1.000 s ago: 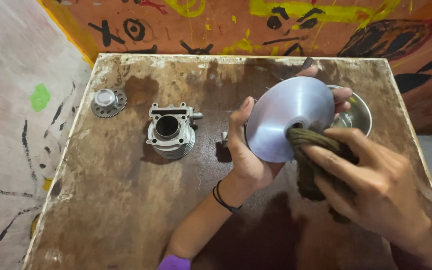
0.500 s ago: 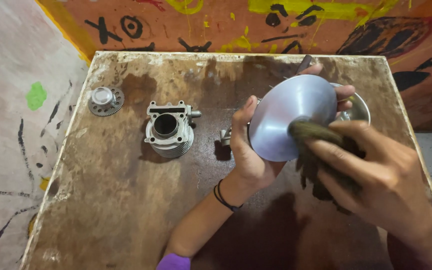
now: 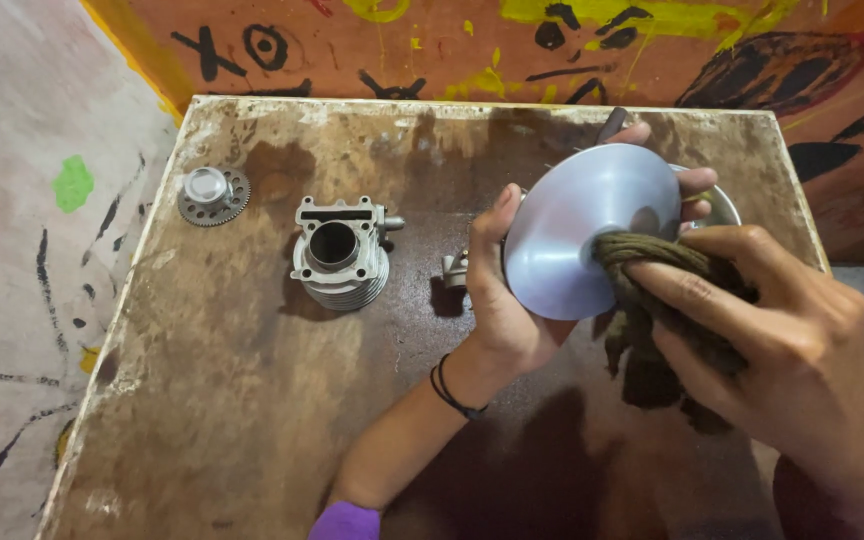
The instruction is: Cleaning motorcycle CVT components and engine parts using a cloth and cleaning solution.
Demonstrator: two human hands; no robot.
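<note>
The left hand [image 3: 507,310] holds a round metal disc [image 3: 592,240] above the bench [image 3: 232,400], its fingers [image 3: 692,182] curled over the far rim and the thumb on the near rim. The right hand [image 3: 782,350] has its fingers closed around a brown rag [image 3: 652,300], pressing it against the disc's face. Left of the thumb, a finned metal cylinder [image 3: 340,255] and a small toothed gear [image 3: 212,193] rest on the bench.

Left hand [image 3: 502,310]: bare, no rings or glove.
Left wrist: two thin black bands [image 3: 449,388] around it.
Left sleeve [image 3: 347,522]: purple cuff at 6 o'clock of the frame.
Right hand [image 3: 772,345]: bare, forearm uncovered toward 5 o'clock.
</note>
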